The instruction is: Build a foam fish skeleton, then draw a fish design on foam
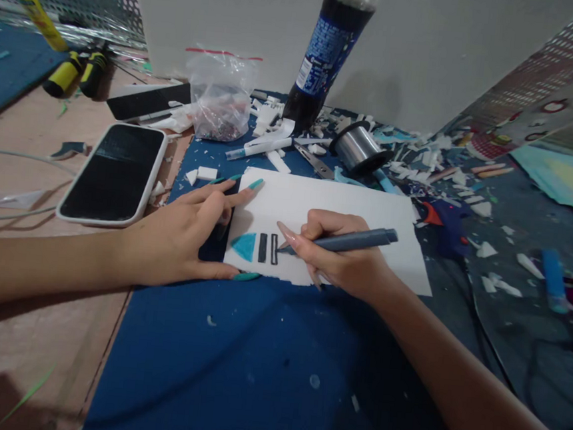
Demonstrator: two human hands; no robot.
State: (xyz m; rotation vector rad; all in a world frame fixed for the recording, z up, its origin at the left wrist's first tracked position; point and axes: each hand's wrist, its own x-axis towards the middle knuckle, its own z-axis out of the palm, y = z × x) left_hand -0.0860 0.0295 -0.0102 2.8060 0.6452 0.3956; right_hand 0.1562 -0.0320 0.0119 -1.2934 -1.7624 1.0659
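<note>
A white sheet of paper point(367, 205) lies on a blue mat point(253, 366). My right hand point(346, 254) grips a dark grey marker point(357, 239), its tip touching the paper beside a narrow black outlined rectangle point(274, 249). Left of that outline are a filled dark bar point(262, 247) and a teal shape point(244, 245). My left hand point(189, 233) rests at the sheet's left edge with fingers spread, thumb at the lower corner and fingertips at the upper one.
A phone point(114, 173) lies at the left. Behind the paper stand a dark bottle point(325, 54), a plastic bag point(221, 99) and a wire spool point(360, 148) among white scraps. Pliers point(316, 162) lie near the spool. A cable point(486, 339) runs at the right.
</note>
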